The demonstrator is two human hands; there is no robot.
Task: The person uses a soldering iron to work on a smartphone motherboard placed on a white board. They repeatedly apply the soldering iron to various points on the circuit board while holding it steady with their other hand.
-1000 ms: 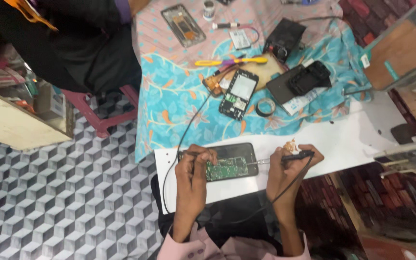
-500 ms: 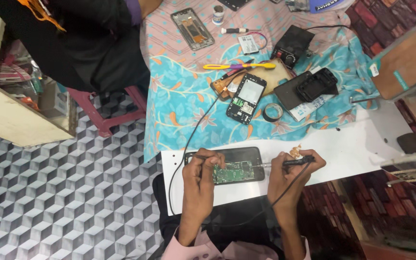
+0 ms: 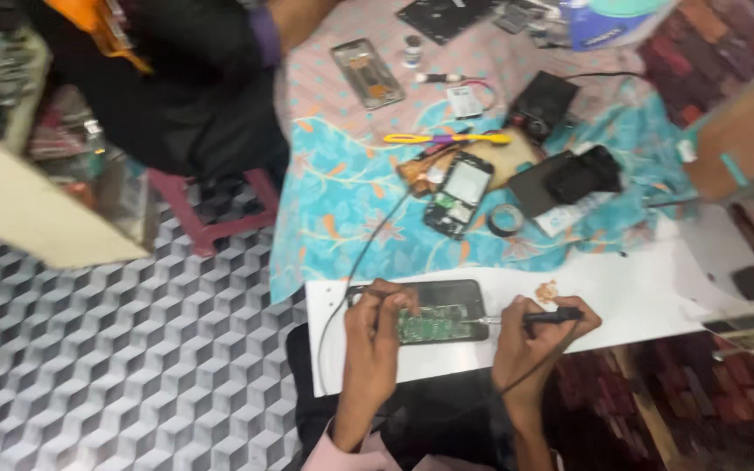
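Two hands work over an opened phone [image 3: 434,316] lying at about six o'clock on a white table [image 3: 630,292]. At far left, a patterned grey floor [image 3: 115,349] and a small pink stool [image 3: 211,209] sit beside a seated person in dark clothes [image 3: 194,78]. The left hand [image 3: 377,318] is clenched on the phone's left end, fingers pinching down on it, seemingly to pin it flat while the green circuit board [image 3: 425,324] inside is exposed. A thin black cable [image 3: 368,253] runs from that end toward twelve o'clock. The right hand [image 3: 538,327], at the phone's three o'clock, grips a dark pen-shaped tool [image 3: 538,317] like a pencil, its metal tip touching the board's right edge, a hold that likely gives fine control. Beyond, toward twelve o'clock on a blue floral cloth [image 3: 342,201], lie a second opened phone [image 3: 459,194], a yellow-handled tool [image 3: 447,138], a roll of black tape [image 3: 505,220] and a bare phone frame [image 3: 366,73]. No container's contents can be made out.
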